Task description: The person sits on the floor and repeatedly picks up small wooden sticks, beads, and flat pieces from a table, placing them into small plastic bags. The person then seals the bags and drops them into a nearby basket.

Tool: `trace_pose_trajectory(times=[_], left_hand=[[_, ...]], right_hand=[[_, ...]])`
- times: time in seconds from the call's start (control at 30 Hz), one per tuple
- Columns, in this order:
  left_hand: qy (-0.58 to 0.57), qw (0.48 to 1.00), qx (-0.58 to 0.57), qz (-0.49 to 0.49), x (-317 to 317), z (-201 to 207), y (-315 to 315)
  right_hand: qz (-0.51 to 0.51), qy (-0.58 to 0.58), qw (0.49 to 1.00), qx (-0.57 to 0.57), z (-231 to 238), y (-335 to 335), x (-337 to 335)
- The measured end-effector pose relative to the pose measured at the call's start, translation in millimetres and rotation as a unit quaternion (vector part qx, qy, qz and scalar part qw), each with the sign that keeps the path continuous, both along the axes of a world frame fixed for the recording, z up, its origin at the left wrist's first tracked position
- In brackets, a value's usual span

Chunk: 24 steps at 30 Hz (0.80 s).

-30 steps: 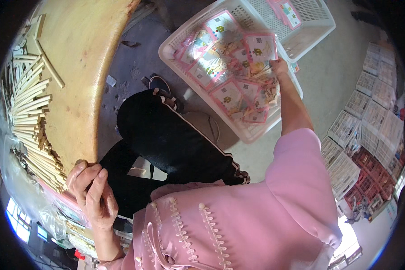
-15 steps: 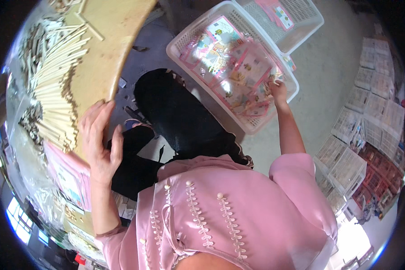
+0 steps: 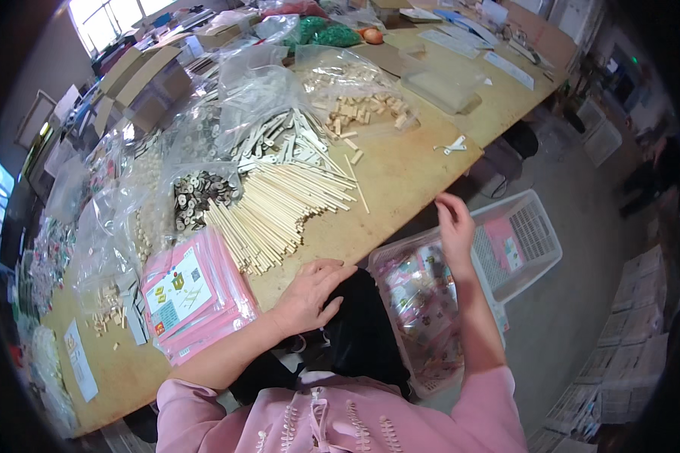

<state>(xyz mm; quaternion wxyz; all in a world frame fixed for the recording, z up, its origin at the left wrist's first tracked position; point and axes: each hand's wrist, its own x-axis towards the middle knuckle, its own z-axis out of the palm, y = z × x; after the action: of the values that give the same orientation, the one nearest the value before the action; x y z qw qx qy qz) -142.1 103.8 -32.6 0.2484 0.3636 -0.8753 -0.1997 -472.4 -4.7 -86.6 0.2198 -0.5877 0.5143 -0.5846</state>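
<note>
At the table's front edge my left hand rests with its fingers stretched out and nothing in it. My right hand is raised over the white plastic basket, beside the table edge. Its fingers are loosely bent and I see nothing between them. Pink-edged clear packets lie in that basket. Left of my left hand is a stack of pink printed bags. Beyond the hand, thin wooden sticks lie fanned out on the table.
Dark round discs, pale flat strips and small wooden blocks spill from clear bags. A white piece lies near the table corner. A second white basket stands on the floor. Cardboard boxes are farther back.
The view has swung from the floor baskets toward the table. My right hand has come up out of the packets in the basket. My left hand stays by the table edge.
</note>
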Motion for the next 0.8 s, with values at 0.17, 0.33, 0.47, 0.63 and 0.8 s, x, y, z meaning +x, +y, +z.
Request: trace_pose_trajectory(times=[0.17,0.33,0.47,0.63,0.8], left_hand=[[0.027,0.999,-0.014,-0.014,-1.8,-4.0,-3.1],[0.049,0.998,-0.025,-0.027,-6.2,-5.0,-4.0],[0.090,0.995,-0.024,-0.047,-5.6,-10.0,-7.4],[0.064,0.989,-0.039,-0.128,10.5,4.6,4.2],[-0.007,0.995,-0.077,-0.065,20.7,64.5,-116.6]], right_hand=[[0.163,-0.234,0.933,0.220,79.2,-118.6,92.7],[0.062,-0.493,0.798,0.342,111.3,-248.8,126.0],[0.138,-0.531,0.817,0.178,79.5,-294.0,118.0],[0.097,-0.419,0.902,0.021,50.7,-230.8,125.8],[0.024,-0.307,0.950,0.056,19.0,-238.4,86.0]])
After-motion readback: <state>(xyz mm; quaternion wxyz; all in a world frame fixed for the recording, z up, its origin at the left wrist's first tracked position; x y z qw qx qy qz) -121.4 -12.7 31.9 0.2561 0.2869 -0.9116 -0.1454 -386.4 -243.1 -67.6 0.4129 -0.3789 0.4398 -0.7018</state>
